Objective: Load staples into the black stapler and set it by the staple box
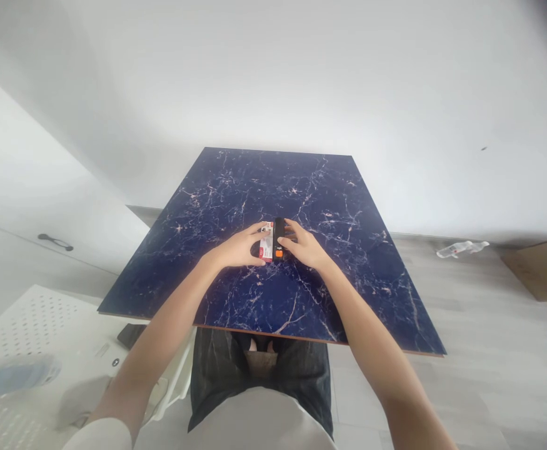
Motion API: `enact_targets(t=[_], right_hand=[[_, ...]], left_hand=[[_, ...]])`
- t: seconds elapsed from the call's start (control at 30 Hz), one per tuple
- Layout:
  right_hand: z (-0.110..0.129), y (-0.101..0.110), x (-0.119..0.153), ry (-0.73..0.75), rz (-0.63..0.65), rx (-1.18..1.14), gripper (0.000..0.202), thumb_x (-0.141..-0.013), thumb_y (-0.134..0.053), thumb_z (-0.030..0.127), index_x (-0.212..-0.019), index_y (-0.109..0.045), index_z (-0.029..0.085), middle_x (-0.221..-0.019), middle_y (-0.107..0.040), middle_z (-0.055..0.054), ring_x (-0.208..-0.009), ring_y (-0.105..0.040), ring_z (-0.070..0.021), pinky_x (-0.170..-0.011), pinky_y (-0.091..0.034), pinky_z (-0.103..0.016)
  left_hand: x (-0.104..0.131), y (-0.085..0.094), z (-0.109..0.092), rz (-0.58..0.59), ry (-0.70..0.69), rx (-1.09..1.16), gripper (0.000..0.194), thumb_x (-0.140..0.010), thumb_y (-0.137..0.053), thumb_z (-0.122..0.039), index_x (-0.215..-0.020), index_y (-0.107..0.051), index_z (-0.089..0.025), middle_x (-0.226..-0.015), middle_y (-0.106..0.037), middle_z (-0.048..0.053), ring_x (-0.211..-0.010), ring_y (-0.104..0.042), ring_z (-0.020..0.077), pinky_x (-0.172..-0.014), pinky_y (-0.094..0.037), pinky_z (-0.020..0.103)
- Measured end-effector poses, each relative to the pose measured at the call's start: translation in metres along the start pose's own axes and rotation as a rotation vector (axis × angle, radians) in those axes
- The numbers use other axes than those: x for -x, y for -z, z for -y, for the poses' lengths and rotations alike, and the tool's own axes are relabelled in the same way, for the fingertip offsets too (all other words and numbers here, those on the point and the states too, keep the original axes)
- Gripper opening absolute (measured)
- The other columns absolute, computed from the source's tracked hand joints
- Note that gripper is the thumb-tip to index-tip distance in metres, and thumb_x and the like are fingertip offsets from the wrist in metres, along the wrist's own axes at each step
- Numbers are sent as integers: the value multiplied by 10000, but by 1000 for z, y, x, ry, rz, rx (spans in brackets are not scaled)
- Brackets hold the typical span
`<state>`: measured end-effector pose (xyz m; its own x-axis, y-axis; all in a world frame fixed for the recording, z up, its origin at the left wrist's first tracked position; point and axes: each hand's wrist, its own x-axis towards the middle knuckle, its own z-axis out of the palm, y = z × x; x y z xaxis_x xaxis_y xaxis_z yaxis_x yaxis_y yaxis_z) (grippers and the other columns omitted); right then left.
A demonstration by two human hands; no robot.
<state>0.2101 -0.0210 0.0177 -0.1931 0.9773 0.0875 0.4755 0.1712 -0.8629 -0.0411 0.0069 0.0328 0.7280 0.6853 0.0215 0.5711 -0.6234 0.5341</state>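
A small red-and-white box (266, 249) and a slim black object with an orange patch (279, 232) stand side by side on the blue marbled tabletop (264, 181). My left hand (238, 248) grips the box from its left side, with the thumb at the near end and fingers at the far end. From the right, my right hand (307, 246) holds the black object, the thumb lying across its top and the fingers along its right side. The exact kind of either item is too small to make out.
A white perforated surface (29, 319) at the lower left bears a plastic bottle (15, 378) and a dark flat item (131, 335). Clear plastic bottles (461, 249) and a cardboard box (542, 270) lie on the floor to the right. A white wall (277, 75) stands behind the table.
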Motion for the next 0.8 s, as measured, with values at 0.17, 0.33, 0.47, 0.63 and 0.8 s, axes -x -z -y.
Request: enact_targets(t=[0.17,0.33,0.47,0.63,0.8], right_hand=[[0,-1,-1,-8,-38,80,634,-906,-637,379,-1498,-504,198,-1286,-672,-137,-1005,-714,-247,-970,-565,-462],[2,6,-1,-25,-99,185,563,-912,-590,351,-1445,-543,177,-1104,-721,-93,-945,-700,-236,-935,-543,-419],[4,18,0,-110,-126,233,508,-926,-572,345,-1410,-551,194,-1012,-752,-62,-919,-706,-242,-890,-527,-386],[0,40,-1,-205,-244,345,428,-943,-549,346,-1336,-585,183,-1048,-769,-93,-1014,-704,-306,-931,-509,-434],[-11,58,-1,-165,-480,487,414,-920,-566,320,-1297,-609,156,-1126,-729,-165,-1047,-675,-352,-947,-502,-487]], left_hand=[[-3,-5,-1,-30,3,-11,877,-792,-797,-431,-1583,-430,-335,-1726,-223,39,-1482,-430,371,-1184,-434,480],[-14,-13,-3,-74,-17,1,845,-786,-797,-418,-1555,-476,-276,-1675,-325,87,-1492,-413,360,-1217,-398,480],[-34,-21,-7,-96,-14,-28,861,-770,-798,-438,-1544,-484,-231,-1660,-343,118,-1477,-430,358,-1221,-393,475],[-77,-36,-14,-123,-42,-47,852,-762,-792,-449,-1528,-489,-233,-1670,-330,117,-1494,-408,349,-1248,-348,469],[-126,-56,-25,-154,-40,-25,876,-754,-801,-439,-1512,-488,-131,-1656,-336,193,-1523,-346,384,-1272,-290,488]])
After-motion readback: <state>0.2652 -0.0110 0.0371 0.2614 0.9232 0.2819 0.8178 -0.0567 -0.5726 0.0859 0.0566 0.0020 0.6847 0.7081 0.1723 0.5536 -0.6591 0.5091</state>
